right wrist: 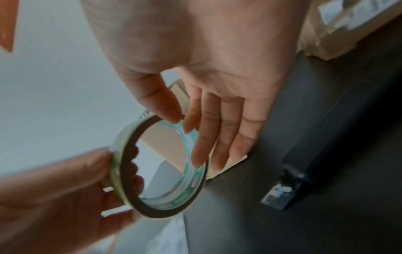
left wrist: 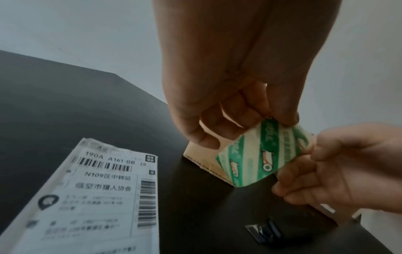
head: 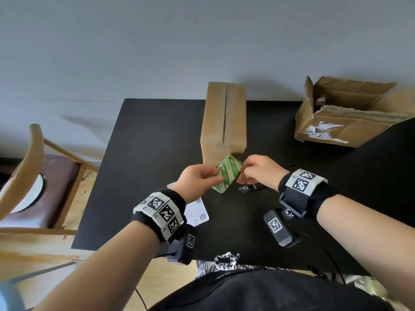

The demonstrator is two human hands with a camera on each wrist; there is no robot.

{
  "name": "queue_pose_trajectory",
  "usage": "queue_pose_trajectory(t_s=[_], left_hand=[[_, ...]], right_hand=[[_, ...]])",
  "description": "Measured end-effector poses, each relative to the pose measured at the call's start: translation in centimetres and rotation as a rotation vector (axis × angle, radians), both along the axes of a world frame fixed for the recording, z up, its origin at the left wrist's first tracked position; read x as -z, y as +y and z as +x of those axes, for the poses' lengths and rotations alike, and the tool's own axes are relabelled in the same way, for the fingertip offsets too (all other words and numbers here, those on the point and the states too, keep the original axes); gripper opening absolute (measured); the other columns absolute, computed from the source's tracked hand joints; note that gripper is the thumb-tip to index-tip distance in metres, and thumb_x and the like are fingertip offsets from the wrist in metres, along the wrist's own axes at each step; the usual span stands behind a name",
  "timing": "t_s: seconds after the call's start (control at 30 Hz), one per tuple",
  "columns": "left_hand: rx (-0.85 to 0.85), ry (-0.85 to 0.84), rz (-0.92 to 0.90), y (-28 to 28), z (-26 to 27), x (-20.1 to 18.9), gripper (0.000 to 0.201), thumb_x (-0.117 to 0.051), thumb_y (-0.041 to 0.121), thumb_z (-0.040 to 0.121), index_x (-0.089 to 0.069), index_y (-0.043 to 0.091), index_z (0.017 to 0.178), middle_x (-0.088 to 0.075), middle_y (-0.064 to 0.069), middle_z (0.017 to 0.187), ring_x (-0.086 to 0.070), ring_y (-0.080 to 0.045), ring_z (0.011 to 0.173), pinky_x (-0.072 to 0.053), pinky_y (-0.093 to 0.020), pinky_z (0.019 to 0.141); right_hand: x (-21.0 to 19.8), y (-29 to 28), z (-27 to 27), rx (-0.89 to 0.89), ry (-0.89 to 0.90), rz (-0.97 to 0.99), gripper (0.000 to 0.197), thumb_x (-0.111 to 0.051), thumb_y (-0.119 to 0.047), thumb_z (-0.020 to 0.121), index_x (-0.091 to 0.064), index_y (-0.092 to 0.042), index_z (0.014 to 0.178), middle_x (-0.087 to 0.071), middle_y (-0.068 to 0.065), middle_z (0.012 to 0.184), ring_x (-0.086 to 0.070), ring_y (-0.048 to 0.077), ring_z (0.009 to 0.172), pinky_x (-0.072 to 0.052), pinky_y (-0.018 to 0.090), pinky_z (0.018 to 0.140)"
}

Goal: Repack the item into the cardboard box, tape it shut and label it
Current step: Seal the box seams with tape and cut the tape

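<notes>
Now the left hand (head: 197,180) is gripping the tape roll (head: 228,173) above the table (head: 157,142), with its fingers going through the hole of the roll and the thumb pressing on the outer side. The right hand (head: 258,171) is pinching the opposite rim of the roll between the thumb (right wrist: 156,101) and the index finger; its other fingers are lying nearly straight beside the roll (in the right wrist view this is plain). The roll is clear tape on a core with a green and white print, and it is hanging in the air just in front of the box (head: 224,117).

The box is standing at the middle of the far edge of the table, with its flaps closed and a seam running along the top. I cannot tell if any tape is already lying over the seam. The item is not visible.

The label (left wrist: 93,194) is lying flat near the left part of the near edge, partly under the left wrist, with its barcodes facing up. A small black object (head: 248,188) is lying on the table under the right hand; what it is I cannot tell. A torn open carton (head: 343,122) is sitting at the far right corner. A wooden chair (head: 38,180) is standing beside the left edge of the table.
</notes>
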State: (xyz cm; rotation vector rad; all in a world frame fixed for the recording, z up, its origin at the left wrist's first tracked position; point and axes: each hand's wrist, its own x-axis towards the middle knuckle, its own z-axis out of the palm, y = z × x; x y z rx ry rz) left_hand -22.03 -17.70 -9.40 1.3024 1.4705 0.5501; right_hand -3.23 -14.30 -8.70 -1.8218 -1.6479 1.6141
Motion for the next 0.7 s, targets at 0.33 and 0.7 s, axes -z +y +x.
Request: queue_pose_trajectory(t_s=[0.33,0.7], left_hand=[[0.100,-0.140,-0.037,-0.3,-1.7,-2.3,0.014,-0.062,0.016,0.090,-0.071,0.017,0.101,-0.072,0.005,0.093,-0.064,-0.003,0.085,-0.050,-0.016,0.085],[0.091,0.363,0.526,-0.2,-3.6,-4.7,0.058,-0.066,0.033,0.085,-0.045,0.018,0.136,-0.048,0.004,0.135,-0.041,-0.009,0.126,-0.031,-0.018,0.100]], right_hand=[[-2.7,-1.0,-1.9,0.152,0.436,-0.070,0.011,-0.065,-0.001,0.082,-0.065,-0.005,0.092,-0.070,0.009,0.094,-0.068,0.020,0.089,-0.056,0.030,0.081],[-4.9,-2.1,-5.5,0.131,0.398,0.064,0.010,-0.060,-0.003,0.087,-0.062,-0.008,0.095,-0.067,0.013,0.098,-0.065,0.028,0.097,-0.053,0.038,0.089]])
